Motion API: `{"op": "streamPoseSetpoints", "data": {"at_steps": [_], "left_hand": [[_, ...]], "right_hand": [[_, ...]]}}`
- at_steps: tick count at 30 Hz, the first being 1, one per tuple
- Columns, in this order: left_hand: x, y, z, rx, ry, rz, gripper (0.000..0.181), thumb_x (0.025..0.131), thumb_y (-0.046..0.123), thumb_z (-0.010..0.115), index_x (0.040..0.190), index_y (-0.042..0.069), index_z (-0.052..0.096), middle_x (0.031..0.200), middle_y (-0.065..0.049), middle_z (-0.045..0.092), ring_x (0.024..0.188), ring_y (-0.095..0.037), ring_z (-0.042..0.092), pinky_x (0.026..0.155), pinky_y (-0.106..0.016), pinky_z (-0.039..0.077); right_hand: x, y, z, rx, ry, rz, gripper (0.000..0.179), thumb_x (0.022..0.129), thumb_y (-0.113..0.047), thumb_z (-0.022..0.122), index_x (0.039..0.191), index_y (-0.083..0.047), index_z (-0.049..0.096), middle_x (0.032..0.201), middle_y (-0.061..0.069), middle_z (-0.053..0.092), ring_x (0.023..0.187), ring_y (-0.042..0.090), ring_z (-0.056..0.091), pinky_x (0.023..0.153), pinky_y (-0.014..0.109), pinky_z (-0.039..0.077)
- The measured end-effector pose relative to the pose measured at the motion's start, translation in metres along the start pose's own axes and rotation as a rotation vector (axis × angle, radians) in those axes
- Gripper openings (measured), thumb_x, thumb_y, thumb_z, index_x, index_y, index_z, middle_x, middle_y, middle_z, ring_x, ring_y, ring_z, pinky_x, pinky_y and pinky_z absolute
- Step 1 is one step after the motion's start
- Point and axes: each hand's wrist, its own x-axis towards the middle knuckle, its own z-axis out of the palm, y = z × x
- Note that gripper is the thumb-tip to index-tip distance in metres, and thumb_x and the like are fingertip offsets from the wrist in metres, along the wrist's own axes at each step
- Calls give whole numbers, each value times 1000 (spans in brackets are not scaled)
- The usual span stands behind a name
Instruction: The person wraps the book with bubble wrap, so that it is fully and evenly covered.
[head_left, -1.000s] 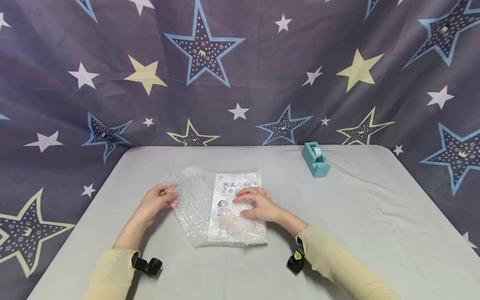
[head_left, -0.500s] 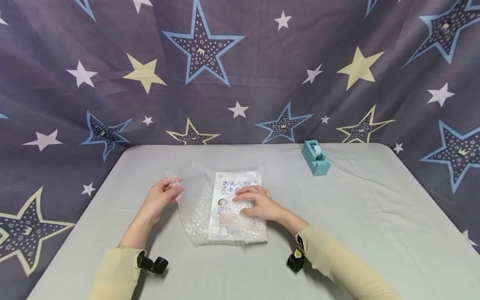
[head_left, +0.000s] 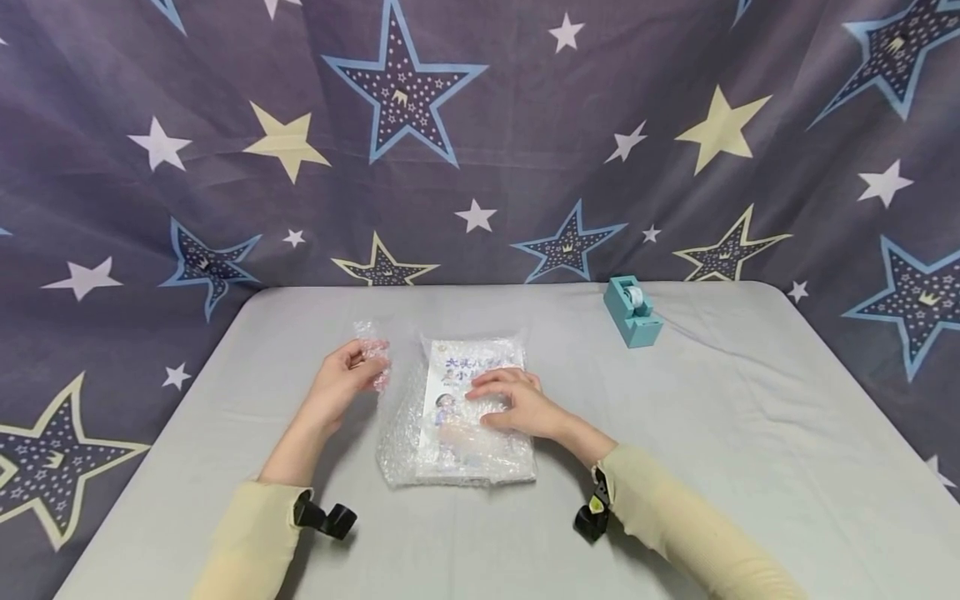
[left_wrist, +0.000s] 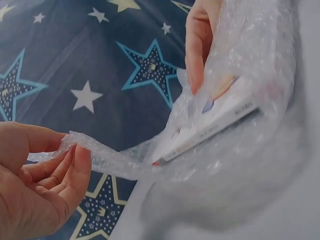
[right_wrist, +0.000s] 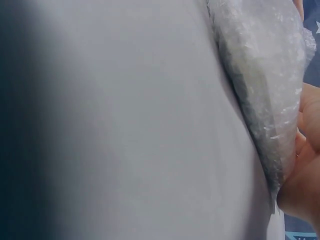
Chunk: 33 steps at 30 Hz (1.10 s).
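Observation:
A book (head_left: 441, 379) with a white illustrated cover lies on the table, partly wrapped in bubble wrap (head_left: 401, 433). My left hand (head_left: 347, 379) pinches the free left edge of the wrap between thumb and fingers, lifted off the table. In the left wrist view that wrap edge runs from the left hand (left_wrist: 47, 175) toward the book's spine (left_wrist: 205, 134). My right hand (head_left: 519, 407) rests on the wrapped cover with fingers spread and slightly bent. Bulging bubble wrap (right_wrist: 270, 85) fills the right wrist view beside the right hand (right_wrist: 305, 160).
A teal tape dispenser (head_left: 633, 312) with a white roll stands near the table's back edge, right of the book. A pale grey cloth covers the table (head_left: 712, 433). Behind it hangs a dark curtain (head_left: 480, 150) printed with stars.
My left hand has moved to the right and a little away from me, drawing the edge of the bubble wrap toward the book. The right hand has stayed on the cover.

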Motion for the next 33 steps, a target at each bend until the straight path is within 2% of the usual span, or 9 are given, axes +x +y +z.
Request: {"op": "streamPoseSetpoints", "data": {"at_steps": [9,14,20,26,28,33], "left_hand": [[2,5,23,-3,-16,23,37,86,2,54,119,-12,47,76,7,57,64,-3,55,63,-19,51],[3,5,27,26,8,18,34,86,4,54,117,-8,50,78,3,54,63,-5,54,61,-21,51],[0,7,12,136,59,22,32,87,7,54,116,-4,54,84,-3,57,64,-6,55,62,-21,52],[2,11,-11,288,29,26,31,91,12,48,116,-7,53,89,-13,57,65,-6,55,62,-21,52],[5,11,-18,347,30,12,33,92,15,48,116,-7,53,92,-17,58,65,-6,55,62,-21,52],[15,12,-33,507,80,-40,35,92,21,50,113,-5,56,97,-22,62,61,-6,57,61,-20,51]], "right_hand": [[0,0,-1,6,1,-4,39,74,-15,69,112,-14,63,129,4,51,124,26,35,104,52,12],[0,-1,-1,3,1,-8,39,74,-15,69,112,-14,63,130,5,51,123,27,35,103,53,12],[0,-1,-1,-2,-2,-4,39,74,-16,70,113,-14,63,130,5,50,124,27,35,104,52,12],[1,1,-1,7,5,-5,39,74,-16,70,113,-15,63,130,4,50,124,27,34,104,53,12],[1,1,-1,7,4,-1,39,74,-15,70,113,-14,63,130,3,50,125,27,34,104,53,11],[1,2,0,11,-6,1,38,75,-16,69,113,-15,63,130,3,50,125,26,34,104,52,11]]}}
